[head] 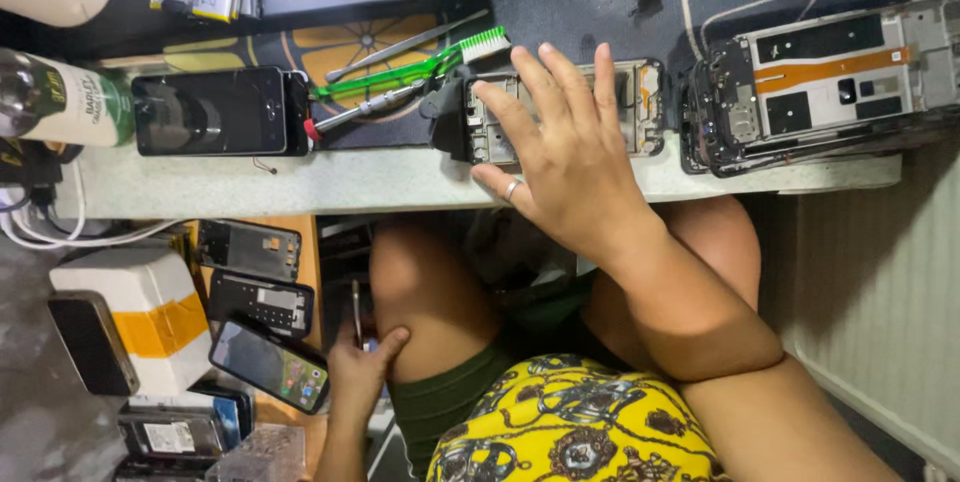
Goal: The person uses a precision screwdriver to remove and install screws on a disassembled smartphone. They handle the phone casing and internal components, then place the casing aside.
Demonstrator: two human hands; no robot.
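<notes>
The pale, speckled surface [330,182] runs across the view under a dark patterned mat [600,12], and on it the work looks to be at the stage of steadying an opened phone for repair. The right hand [570,157] lies flat on a disassembled phone frame [645,102] — its fingers [560,77] spread and extended, pressing down rather than gripping, a ring showing on one of them. The frame sits directly under those fingers at the surface's near edge, a bare metal shell with small circuit parts exposed. Just right of the fingers lies a larger opened phone [830,82], rigid and grey, with an orange flex ribbon across it. To their left lie a green-handled brush [420,67] with white bristles, thin metal tweezers [400,47] and a slim screwdriver [365,107], then a glossy black phone [215,112] lying face up. The left hand [360,367] is down below the surface by the knee, well apart from the frame, fingers [385,342] loosely curled around what seems a thin dark tool [356,312] — the hold cannot be told for sure. Beside it several phones and back panels [255,287] lie stacked on a wooden shelf. The next move probably calls for keeping the frame pinned while a fine tool is brought up to it.
</notes>
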